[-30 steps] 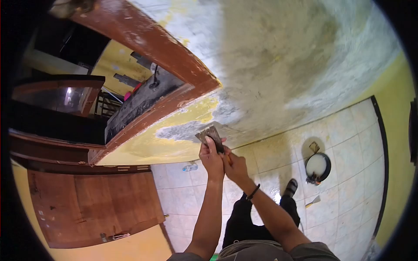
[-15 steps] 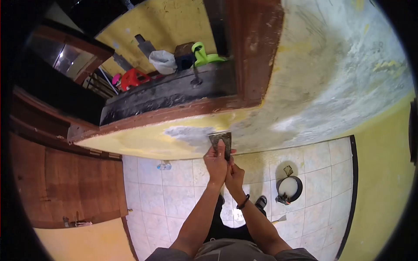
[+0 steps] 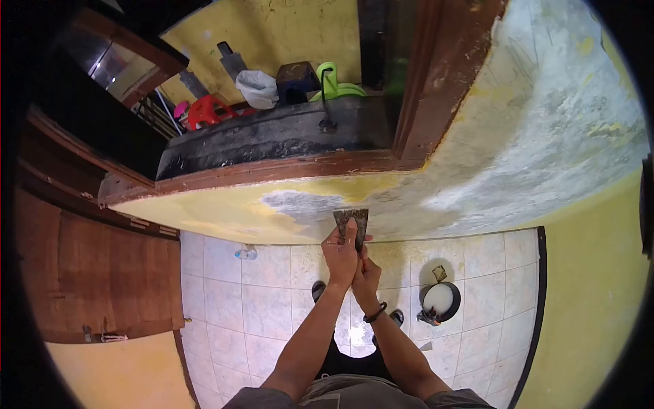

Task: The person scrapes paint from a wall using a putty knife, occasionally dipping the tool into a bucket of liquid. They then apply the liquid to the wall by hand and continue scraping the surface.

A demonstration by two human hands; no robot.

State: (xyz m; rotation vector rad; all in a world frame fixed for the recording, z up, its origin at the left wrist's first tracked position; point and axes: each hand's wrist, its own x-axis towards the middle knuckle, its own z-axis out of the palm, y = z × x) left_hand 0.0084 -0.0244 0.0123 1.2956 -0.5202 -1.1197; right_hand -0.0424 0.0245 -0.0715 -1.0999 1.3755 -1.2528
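Observation:
A putty knife (image 3: 362, 219) with a dark, stained blade stands in front of the patchy wall, its wide edge up against the grey skim area under the window frame. My left hand (image 3: 338, 258) is closed around it, with the thumb laid flat up the blade. Just below and to the right, my right hand (image 3: 366, 276) is closed at the handle's lower end, touching my left hand. The fingers mostly hide the handle. Around the blade the wall (image 3: 300, 204) shows grey filler patches between remains of yellow paint.
On the tiled floor to the right stands a dark bucket (image 3: 455, 300) with white contents, a small stained piece (image 3: 439, 273) beside it. A plastic bottle (image 3: 246, 253) lies near the wall's foot at left. Above is a brown window frame (image 3: 286, 169); a wooden door (image 3: 102, 279) stands left.
The view has shifted, so the window and wall sit slightly differently. Both hands keep their hold on the putty knife, which appears slightly farther right. A sandal at left now shows more.

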